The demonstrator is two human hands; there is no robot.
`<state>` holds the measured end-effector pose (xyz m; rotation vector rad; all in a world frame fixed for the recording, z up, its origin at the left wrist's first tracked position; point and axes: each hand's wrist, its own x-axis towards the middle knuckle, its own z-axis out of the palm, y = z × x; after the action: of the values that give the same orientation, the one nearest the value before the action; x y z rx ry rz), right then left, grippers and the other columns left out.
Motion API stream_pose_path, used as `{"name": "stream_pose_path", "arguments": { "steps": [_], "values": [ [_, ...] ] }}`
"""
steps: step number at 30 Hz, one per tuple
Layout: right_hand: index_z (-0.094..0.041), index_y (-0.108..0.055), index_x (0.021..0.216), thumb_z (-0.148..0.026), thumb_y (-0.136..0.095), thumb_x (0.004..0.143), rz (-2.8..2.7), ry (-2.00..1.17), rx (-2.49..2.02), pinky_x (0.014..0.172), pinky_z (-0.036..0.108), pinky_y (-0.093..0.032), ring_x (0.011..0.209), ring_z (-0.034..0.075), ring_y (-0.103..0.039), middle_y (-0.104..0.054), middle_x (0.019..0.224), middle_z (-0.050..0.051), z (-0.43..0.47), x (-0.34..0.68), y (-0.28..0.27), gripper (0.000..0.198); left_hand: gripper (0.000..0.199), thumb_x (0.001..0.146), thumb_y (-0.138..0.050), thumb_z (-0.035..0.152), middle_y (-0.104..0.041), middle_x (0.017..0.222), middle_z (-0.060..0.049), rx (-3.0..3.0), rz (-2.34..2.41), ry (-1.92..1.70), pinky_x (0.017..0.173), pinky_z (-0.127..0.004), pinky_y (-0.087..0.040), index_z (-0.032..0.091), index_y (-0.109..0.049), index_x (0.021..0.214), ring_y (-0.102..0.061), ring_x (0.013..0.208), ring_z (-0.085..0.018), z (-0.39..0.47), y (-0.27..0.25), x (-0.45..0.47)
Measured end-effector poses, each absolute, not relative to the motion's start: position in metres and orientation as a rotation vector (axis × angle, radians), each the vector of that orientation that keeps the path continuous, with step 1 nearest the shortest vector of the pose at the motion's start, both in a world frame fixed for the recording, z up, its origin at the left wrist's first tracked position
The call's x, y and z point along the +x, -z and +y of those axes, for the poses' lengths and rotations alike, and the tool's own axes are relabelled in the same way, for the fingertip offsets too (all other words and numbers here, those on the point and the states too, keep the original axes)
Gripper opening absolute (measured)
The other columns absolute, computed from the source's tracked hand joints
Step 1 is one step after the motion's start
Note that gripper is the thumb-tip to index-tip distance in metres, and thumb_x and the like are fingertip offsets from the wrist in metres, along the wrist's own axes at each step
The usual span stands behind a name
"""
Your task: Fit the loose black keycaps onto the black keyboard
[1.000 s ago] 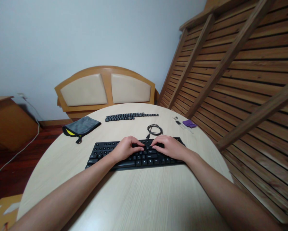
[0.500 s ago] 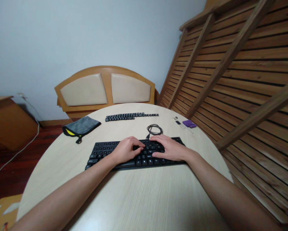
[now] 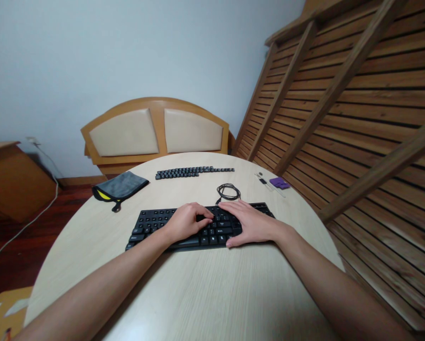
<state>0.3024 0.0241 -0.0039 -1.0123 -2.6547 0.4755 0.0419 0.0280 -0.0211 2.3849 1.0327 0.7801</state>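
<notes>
A black computer keyboard [image 3: 194, 242] lies across the table before me, with bare switch spots on its left part and keycaps on the rest. My left hand [image 3: 189, 221] rests over its middle, thumb and forefinger pinched together at the keys. Whatever sits between those fingertips is too small to make out. Spread over the right part of the keyboard is my right hand [image 3: 251, 222], its fingers reaching the far edge and its thumb near the front edge. The right-hand keys are largely hidden under it.
Loose black keycaps [image 3: 184, 172] stand in rows farther back. A coiled cable [image 3: 228, 191] lies behind the keyboard. Left is a grey cloth [image 3: 123, 186] with yellow inside; right, a purple cloth [image 3: 279, 183] beside small thin tools [image 3: 264, 181]. Wooden slats [image 3: 357, 118] rise close on the right.
My right thumb has slid toward the keyboard's front edge, opening the hand wider. The left hand keeps its pinch in nearly the same spot.
</notes>
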Motion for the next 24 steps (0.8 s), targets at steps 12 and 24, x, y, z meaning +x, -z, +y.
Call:
{"name": "stream_pose_path", "arguments": {
  "steps": [12, 24],
  "values": [
    [-0.020, -0.039, 0.151, -0.070, -0.077, 0.063, -2.675, -0.461, -1.013, 0.117, 0.054, -0.028, 0.140, 0.036, -0.036, -0.044, 0.152, 0.013, 0.027, 0.302, 0.006, 0.108, 0.021, 0.096, -0.054, 0.023, -0.076, 0.109, -0.004, 2.823, 0.931, -0.619, 0.089, -0.036, -0.054, 0.019, -0.074, 0.103, -0.070, 0.096, -0.022, 0.015, 0.004, 0.042],
    [-0.017, -0.036, 0.153, -0.070, -0.076, 0.065, -2.708, -0.488, -1.073, 0.119, 0.053, -0.024, 0.144, 0.037, -0.031, -0.037, 0.157, 0.015, 0.025, 0.301, 0.003, 0.110, 0.026, 0.100, -0.051, 0.025, -0.074, 0.117, -0.006, 2.819, 0.872, -0.521, 0.092, -0.036, -0.055, 0.018, -0.072, 0.114, -0.068, 0.106, -0.022, 0.018, 0.000, 0.039]
  ]
}}
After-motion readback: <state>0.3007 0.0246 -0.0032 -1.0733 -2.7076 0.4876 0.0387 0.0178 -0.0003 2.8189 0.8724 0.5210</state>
